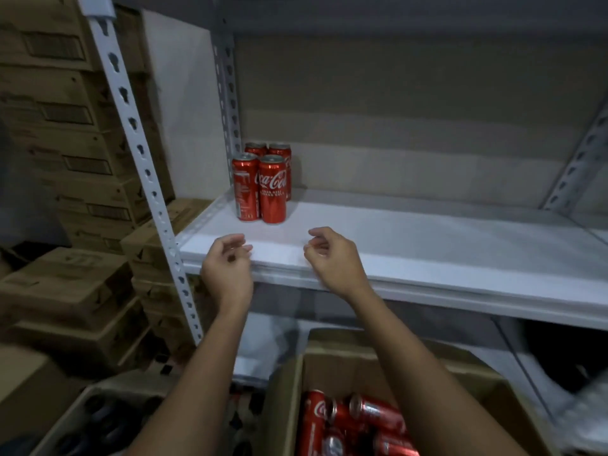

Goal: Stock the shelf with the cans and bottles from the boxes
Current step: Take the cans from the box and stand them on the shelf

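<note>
Cans (263,184) upright behind fingers (241,246), apart (hands holding nthg).

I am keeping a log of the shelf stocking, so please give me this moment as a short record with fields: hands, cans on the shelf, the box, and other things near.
left hand: empty, fingers loosely curled, at the shelf's front edge
right hand: empty, fingers loosely curled, beside the left hand
shelf: white board on a metal rack
cans on shelf: four red cola cans, upright, two by two, in the back left corner
open box: cardboard, below the hands, red cans lying loose inside
stacked boxes: closed cardboard cartons left of the rack
</note>
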